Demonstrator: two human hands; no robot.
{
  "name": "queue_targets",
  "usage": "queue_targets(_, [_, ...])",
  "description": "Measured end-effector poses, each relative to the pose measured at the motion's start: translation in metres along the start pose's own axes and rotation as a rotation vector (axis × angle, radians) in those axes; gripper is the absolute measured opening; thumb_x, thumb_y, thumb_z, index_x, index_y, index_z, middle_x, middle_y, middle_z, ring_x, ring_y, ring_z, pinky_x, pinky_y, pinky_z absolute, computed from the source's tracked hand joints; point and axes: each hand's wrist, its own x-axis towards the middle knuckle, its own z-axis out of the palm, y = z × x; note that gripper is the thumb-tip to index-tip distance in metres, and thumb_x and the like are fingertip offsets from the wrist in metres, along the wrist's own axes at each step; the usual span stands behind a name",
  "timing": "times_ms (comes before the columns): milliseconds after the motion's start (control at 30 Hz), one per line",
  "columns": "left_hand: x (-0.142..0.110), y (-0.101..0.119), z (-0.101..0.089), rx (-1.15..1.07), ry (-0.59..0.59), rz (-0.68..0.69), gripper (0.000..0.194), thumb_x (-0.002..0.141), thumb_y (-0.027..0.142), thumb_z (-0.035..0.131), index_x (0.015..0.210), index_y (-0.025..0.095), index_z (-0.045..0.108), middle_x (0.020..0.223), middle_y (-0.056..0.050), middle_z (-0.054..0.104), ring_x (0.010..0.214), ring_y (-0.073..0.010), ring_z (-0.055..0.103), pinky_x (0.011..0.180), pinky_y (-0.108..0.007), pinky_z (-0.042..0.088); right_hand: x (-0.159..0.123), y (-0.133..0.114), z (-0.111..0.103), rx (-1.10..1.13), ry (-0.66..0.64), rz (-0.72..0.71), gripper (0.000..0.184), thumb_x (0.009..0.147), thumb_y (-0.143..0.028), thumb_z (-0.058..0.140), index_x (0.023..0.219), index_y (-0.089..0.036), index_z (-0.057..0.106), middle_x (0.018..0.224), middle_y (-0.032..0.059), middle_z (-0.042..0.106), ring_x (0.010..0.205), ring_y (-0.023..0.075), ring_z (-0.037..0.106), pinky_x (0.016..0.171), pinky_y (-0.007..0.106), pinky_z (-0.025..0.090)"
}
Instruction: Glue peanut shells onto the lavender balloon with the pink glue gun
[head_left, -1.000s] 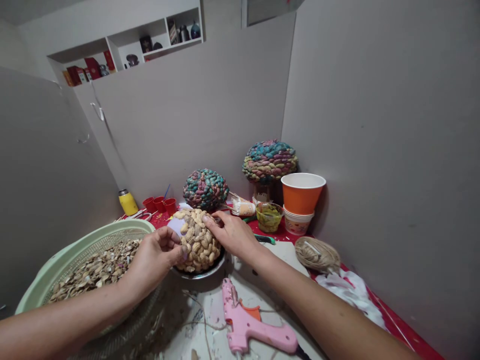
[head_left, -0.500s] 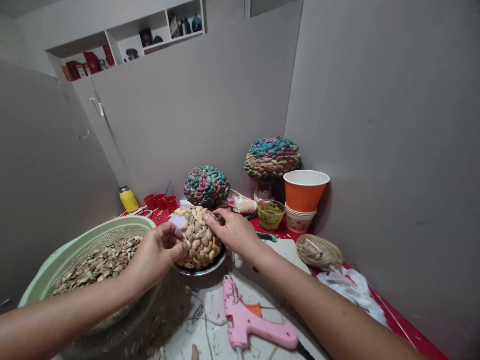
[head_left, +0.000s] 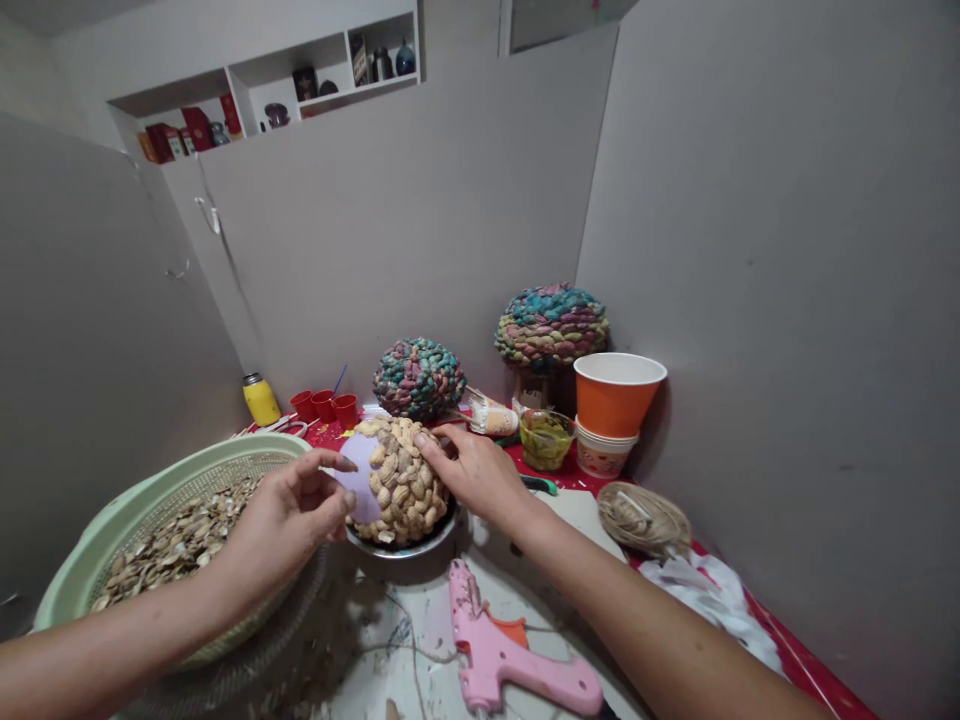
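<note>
A ball covered in peanut shells (head_left: 407, 478) sits in a shiny metal bowl (head_left: 401, 551). A smooth, pale purple surface (head_left: 360, 470) shows bare on its left side. My right hand (head_left: 484, 472) rests on the upper right of the ball and holds it, thumb on the shells, the other fingers partly hidden behind. Beside the purple patch is my left hand (head_left: 300, 505), thumb and forefinger apart, with nothing visible between them. A pink hot glue gun (head_left: 499, 650) lies on the board in front of the bowl.
At left stands a green colander (head_left: 67, 560) of loose shells (head_left: 180, 540). Behind are two colourful shell-covered domes (head_left: 418, 380), red cups (head_left: 324, 406), a yellow bottle (head_left: 261, 402) and a glass bowl (head_left: 546, 442). Orange paper tubs (head_left: 616, 395) and twine (head_left: 645, 518) are at right.
My left hand has drawn back to the left from the ball and its fingers have opened, uncovering more of the purple surface. My right hand stays on the ball. The view has shifted slightly.
</note>
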Motion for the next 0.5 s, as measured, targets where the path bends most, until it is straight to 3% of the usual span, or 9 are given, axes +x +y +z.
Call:
queue_targets(100, [0.005,-0.006,-0.005,0.187,0.147,0.143,0.030,0.079,0.033,0.060,0.106,0.019,0.058,0.098,-0.007,0.067,0.088,-0.0216,0.064,0.079,-0.036,0.052,0.000,0.000,0.001,0.000,0.005,-0.005,0.043,0.097,-0.056,0.040,0.106,-0.023,0.066,0.101,0.0090,0.072,0.098,0.0280,0.066,0.077,0.033,0.046])
queue_targets(167, [0.011,-0.012,-0.004,0.301,0.192,0.184,0.044,0.077,0.034,0.062,0.118,0.020,0.054,0.124,-0.012,0.060,0.111,-0.0277,0.058,0.094,-0.044,0.047,0.000,0.001,0.001,0.001,0.011,-0.012,0.042,0.097,-0.055,0.040,0.106,-0.023,0.066,0.102,0.0087,0.072,0.098,0.0277,0.066,0.078,0.033,0.046])
queue_targets(233, [0.017,-0.016,-0.001,0.363,0.192,0.170,0.058,0.074,0.036,0.064,0.128,0.019,0.048,0.137,-0.015,0.052,0.125,-0.0319,0.050,0.103,-0.049,0.041,0.000,0.001,0.002,0.000,0.017,-0.017,0.041,0.097,-0.054,0.040,0.105,-0.023,0.066,0.102,0.0084,0.072,0.099,0.0279,0.066,0.079,0.033,0.046])
queue_targets(333, [0.025,-0.018,0.004,0.385,0.150,0.133,0.069,0.070,0.035,0.066,0.134,0.019,0.045,0.143,-0.015,0.048,0.132,-0.0343,0.043,0.110,-0.052,0.033,0.000,0.002,0.003,-0.001,0.021,-0.023,0.042,0.097,-0.055,0.040,0.107,-0.024,0.066,0.101,0.0081,0.072,0.098,0.0289,0.067,0.078,0.034,0.046])
queue_targets(500, [0.031,-0.016,0.006,0.303,0.052,0.075,0.073,0.070,0.034,0.066,0.136,0.016,0.041,0.142,-0.017,0.049,0.130,-0.0333,0.046,0.109,-0.049,0.036,0.000,0.003,0.004,0.005,0.022,-0.029,0.043,0.097,-0.056,0.038,0.106,-0.024,0.066,0.101,0.0081,0.072,0.097,0.0285,0.067,0.078,0.034,0.046])
